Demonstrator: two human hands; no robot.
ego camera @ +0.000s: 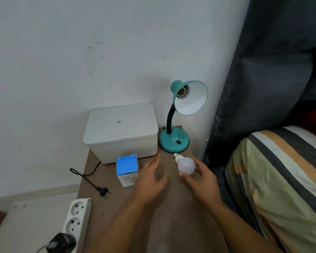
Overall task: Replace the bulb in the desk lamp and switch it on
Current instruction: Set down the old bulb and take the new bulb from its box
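A home bedroom: striped bedding (281,179), dark curtain (263,70), small bedside table (171,207)

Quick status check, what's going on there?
Right hand holds bulb; left hand open, empty. Lamp socket bare. Plug loose on table.

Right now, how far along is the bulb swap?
Done: the lamp's socket looks bare, so the old bulb seems out. In hand: the right hand grips a white bulb; I can't tell if it's old or new. The left hand hovers open by the blue box. Left: screw a bulb in, plug the loose plug into the power strip, flip the base switch.
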